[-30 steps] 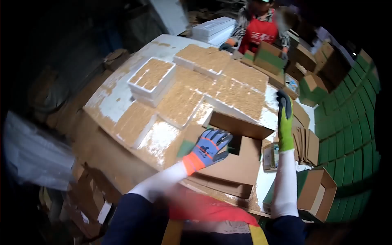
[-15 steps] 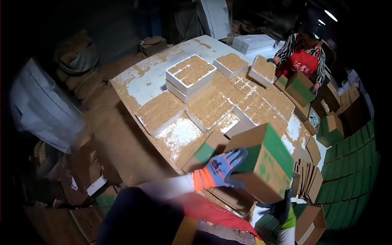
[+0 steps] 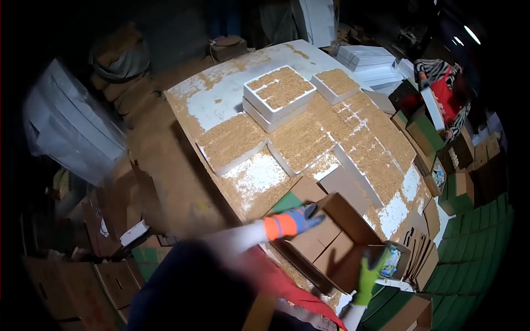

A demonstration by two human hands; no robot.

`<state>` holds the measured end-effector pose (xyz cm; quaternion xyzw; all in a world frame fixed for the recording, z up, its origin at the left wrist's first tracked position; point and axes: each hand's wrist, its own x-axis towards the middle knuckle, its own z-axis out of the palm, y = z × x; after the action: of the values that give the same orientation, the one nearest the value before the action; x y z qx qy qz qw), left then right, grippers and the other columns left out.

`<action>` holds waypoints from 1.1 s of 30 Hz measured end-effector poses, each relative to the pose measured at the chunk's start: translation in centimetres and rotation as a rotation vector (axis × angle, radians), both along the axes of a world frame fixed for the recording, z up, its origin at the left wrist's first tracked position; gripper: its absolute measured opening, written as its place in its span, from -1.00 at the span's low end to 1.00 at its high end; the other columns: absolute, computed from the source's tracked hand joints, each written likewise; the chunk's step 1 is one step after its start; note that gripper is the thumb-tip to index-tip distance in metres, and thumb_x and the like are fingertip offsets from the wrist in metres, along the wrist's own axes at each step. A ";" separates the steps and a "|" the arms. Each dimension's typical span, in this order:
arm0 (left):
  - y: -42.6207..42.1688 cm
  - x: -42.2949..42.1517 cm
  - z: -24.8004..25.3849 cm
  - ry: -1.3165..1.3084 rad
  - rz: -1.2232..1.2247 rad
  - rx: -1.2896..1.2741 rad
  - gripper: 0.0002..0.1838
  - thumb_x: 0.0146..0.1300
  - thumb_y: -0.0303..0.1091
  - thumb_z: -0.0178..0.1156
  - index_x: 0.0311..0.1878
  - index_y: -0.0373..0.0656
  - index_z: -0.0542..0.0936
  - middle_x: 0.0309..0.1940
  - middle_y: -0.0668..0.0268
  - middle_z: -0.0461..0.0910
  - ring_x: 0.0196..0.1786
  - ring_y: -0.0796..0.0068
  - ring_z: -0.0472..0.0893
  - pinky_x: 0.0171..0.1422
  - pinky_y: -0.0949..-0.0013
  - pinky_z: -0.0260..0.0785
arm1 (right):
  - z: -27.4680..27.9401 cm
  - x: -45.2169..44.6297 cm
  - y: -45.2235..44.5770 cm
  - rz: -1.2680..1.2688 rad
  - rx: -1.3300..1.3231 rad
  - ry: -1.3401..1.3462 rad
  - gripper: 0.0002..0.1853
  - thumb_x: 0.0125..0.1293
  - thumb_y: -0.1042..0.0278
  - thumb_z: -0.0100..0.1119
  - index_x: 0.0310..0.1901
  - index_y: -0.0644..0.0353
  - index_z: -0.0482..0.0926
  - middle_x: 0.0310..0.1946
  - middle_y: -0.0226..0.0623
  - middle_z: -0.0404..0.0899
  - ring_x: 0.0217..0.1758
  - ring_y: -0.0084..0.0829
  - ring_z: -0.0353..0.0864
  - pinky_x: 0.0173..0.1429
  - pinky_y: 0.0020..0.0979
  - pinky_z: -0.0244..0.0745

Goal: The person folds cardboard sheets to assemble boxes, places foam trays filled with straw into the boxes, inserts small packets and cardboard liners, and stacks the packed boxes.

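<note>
An open cardboard box (image 3: 334, 254) lies at the near edge of the table, its inside facing up. My left hand (image 3: 295, 221), in a blue and orange glove, is at the box's left edge, its fingers reaching over the opening. At the box's right end is my right hand (image 3: 369, 276), in a yellow-green glove with dark fingertips, thumb and fingers apart. Whether either palm presses on the cardboard is hard to see. Flat cardboard with a green patch (image 3: 284, 203) lies behind the left hand.
White foam trays (image 3: 279, 94) filled with brown grains cover much of the table (image 3: 215, 105). A co-worker in a red apron (image 3: 446, 99) holds a tilted white tray (image 3: 432, 109) at the right. Folded cardboard (image 3: 422, 248) and green-banded boxes (image 3: 469, 265) stand at the near right.
The box was lifted and turned from its green side to its open side, and lowered onto the table. The co-worker has drawn a foam tray off the table and tilted it.
</note>
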<state>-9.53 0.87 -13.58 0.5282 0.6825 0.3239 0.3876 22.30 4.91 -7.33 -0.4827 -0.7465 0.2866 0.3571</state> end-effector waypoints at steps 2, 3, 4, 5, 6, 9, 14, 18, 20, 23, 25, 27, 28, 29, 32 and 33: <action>-1.0 -5.2 -0.5 0.117 0.476 0.076 -0.23 0.21 0.23 0.10 0.27 -0.23 0.41 0.19 0.00 0.47 0.24 0.03 0.45 0.37 0.12 0.21 | -1.2 -2.9 1.9 -0.113 0.072 -0.515 -0.06 0.14 0.27 0.33 0.46 0.25 -0.03 0.47 -0.06 0.01 0.54 -0.15 -0.05 0.54 -0.24 -0.09; -2.1 -10.8 -3.9 0.129 0.757 0.031 -0.16 0.17 0.31 0.06 0.32 -0.20 0.34 0.25 -0.02 0.38 0.29 0.02 0.38 0.38 0.07 0.17 | -2.2 -2.1 2.7 -0.086 0.068 -0.403 -0.06 0.13 0.25 0.35 0.45 0.26 0.00 0.46 0.00 0.02 0.53 -0.10 -0.03 0.54 -0.24 -0.09; -3.2 -16.3 -7.2 0.104 1.072 0.014 -0.08 0.13 0.39 0.02 0.36 -0.17 0.27 0.31 -0.04 0.29 0.33 0.02 0.32 0.39 0.03 0.14 | -3.0 -1.5 3.2 -0.068 0.141 -0.431 -0.07 0.13 0.26 0.35 0.44 0.28 0.01 0.45 0.02 0.04 0.52 -0.09 0.00 0.53 -0.24 -0.08; -4.2 -21.9 -10.4 0.060 1.367 0.042 0.00 0.09 0.46 -0.02 0.41 -0.14 0.20 0.37 -0.06 0.19 0.38 0.01 0.26 0.39 -0.02 0.10 | -3.2 -1.3 3.2 -0.088 0.112 -0.429 -0.08 0.12 0.28 0.35 0.44 0.29 0.02 0.44 0.02 0.05 0.52 -0.09 0.01 0.53 -0.24 -0.08; -6.0 -25.3 -9.0 0.329 1.445 -0.556 0.14 -0.01 0.62 -0.09 0.47 -0.06 0.10 0.42 -0.12 0.08 0.42 -0.05 0.17 0.40 -0.14 0.02 | -3.2 -1.0 3.0 -0.112 0.085 -0.431 -0.08 0.12 0.30 0.35 0.44 0.30 0.02 0.44 0.03 0.07 0.51 -0.09 0.02 0.53 -0.24 -0.07; -5.5 -29.2 -13.5 0.250 1.535 -0.638 0.20 -0.08 0.69 -0.11 0.50 0.02 0.04 0.41 -0.10 0.08 0.42 -0.24 0.11 0.41 -0.19 -0.04 | -3.8 -0.9 3.2 -0.111 0.145 -0.443 -0.09 0.11 0.32 0.36 0.42 0.34 0.04 0.41 0.05 0.11 0.49 -0.08 0.07 0.52 -0.24 -0.03; -7.9 -32.4 -19.0 0.255 1.297 0.261 0.04 0.11 0.45 0.05 0.45 -0.16 0.12 0.35 -0.02 0.24 0.35 0.04 0.30 0.41 0.14 0.13 | -4.9 -1.2 3.3 -0.163 0.087 -0.308 -0.16 0.09 0.31 0.40 0.35 0.38 0.17 0.34 0.06 0.23 0.41 -0.08 0.22 0.46 -0.24 0.12; -7.1 -29.4 -10.6 -0.807 1.121 0.346 -0.06 0.18 0.35 0.08 0.42 -0.20 0.18 0.37 0.08 0.25 0.30 0.12 0.36 0.36 0.16 0.23 | -3.6 -1.9 2.6 -0.140 0.041 -0.085 -0.20 0.12 0.32 0.34 0.38 0.24 0.18 0.31 -0.03 0.30 0.40 -0.15 0.25 0.44 -0.28 0.14; -6.5 -27.4 -6.9 -0.995 1.013 0.289 -0.10 0.22 0.30 0.09 0.41 -0.22 0.22 0.38 0.14 0.26 0.28 0.15 0.39 0.33 0.17 0.28 | -3.5 -1.8 2.2 -0.181 0.058 -0.089 -0.23 0.15 0.30 0.30 0.39 0.17 0.18 0.33 -0.11 0.29 0.40 -0.19 0.26 0.43 -0.30 0.16; -8.6 -32.8 -14.2 -1.010 0.778 0.258 -0.26 0.33 0.13 0.04 0.40 -0.20 0.22 0.30 0.16 0.37 0.25 0.19 0.44 0.32 0.18 0.33 | -3.2 -1.9 1.9 -0.209 0.023 -0.104 -0.26 0.19 0.27 0.25 0.40 0.11 0.17 0.34 -0.17 0.28 0.38 -0.19 0.28 0.41 -0.31 0.20; -9.0 -28.9 -12.0 -1.058 0.788 0.285 -0.26 0.33 0.13 0.03 0.40 -0.20 0.21 0.31 0.16 0.36 0.26 0.19 0.43 0.33 0.18 0.33 | -3.1 -1.9 2.2 -0.194 0.008 -0.084 -0.27 0.21 0.25 0.24 0.40 0.07 0.17 0.34 -0.18 0.28 0.36 -0.17 0.30 0.40 -0.30 0.21; -9.6 -26.2 -9.9 -1.083 0.753 0.322 -0.26 0.34 0.13 0.03 0.41 -0.20 0.20 0.31 0.15 0.36 0.26 0.18 0.42 0.33 0.18 0.32 | -3.1 -1.7 2.2 -0.205 0.049 -0.084 -0.27 0.21 0.22 0.23 0.40 0.06 0.18 0.30 -0.16 0.32 0.27 -0.15 0.36 0.35 -0.26 0.26; -10.3 -24.9 -8.8 -1.095 0.730 0.339 -0.26 0.34 0.13 0.02 0.41 -0.20 0.20 0.31 0.15 0.35 0.27 0.18 0.42 0.33 0.18 0.32 | -3.1 -1.5 2.3 -0.210 0.069 -0.085 -0.28 0.21 0.21 0.22 0.40 0.06 0.18 0.28 -0.15 0.33 0.23 -0.14 0.39 0.32 -0.25 0.29; -10.8 -23.6 -7.5 -1.103 0.705 0.357 -0.26 0.34 0.13 0.02 0.41 -0.20 0.20 0.31 0.15 0.35 0.27 0.17 0.42 0.34 0.18 0.32 | -2.7 -1.5 2.1 -0.212 0.016 -0.102 -0.29 0.24 0.20 0.20 0.41 0.03 0.17 0.29 -0.14 0.32 0.28 -0.11 0.34 0.34 -0.25 0.26; -12.8 -20.5 -3.6 -1.128 0.630 0.412 -0.26 0.35 0.13 0.01 0.41 -0.21 0.19 0.32 0.14 0.34 0.28 0.16 0.41 0.34 0.18 0.32 | -3.4 -1.4 2.3 -0.196 -0.037 -0.139 -0.30 0.26 0.21 0.18 0.41 0.02 0.16 0.30 -0.14 0.31 0.33 -0.08 0.29 0.37 -0.25 0.23; -13.1 -19.5 -2.1 -1.127 0.600 0.429 -0.26 0.35 0.13 0.00 0.41 -0.21 0.18 0.32 0.13 0.34 0.28 0.16 0.41 0.34 0.18 0.32 | -4.2 -1.4 2.6 -0.208 0.041 -0.118 -0.32 0.24 0.18 0.16 0.39 0.02 0.19 0.22 -0.14 0.37 0.19 -0.08 0.37 0.29 -0.21 0.25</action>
<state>-29.08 -12.19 -15.64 0.1311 0.4136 0.7723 0.4640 20.94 7.56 -11.54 -0.5662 -0.7179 0.2035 0.3502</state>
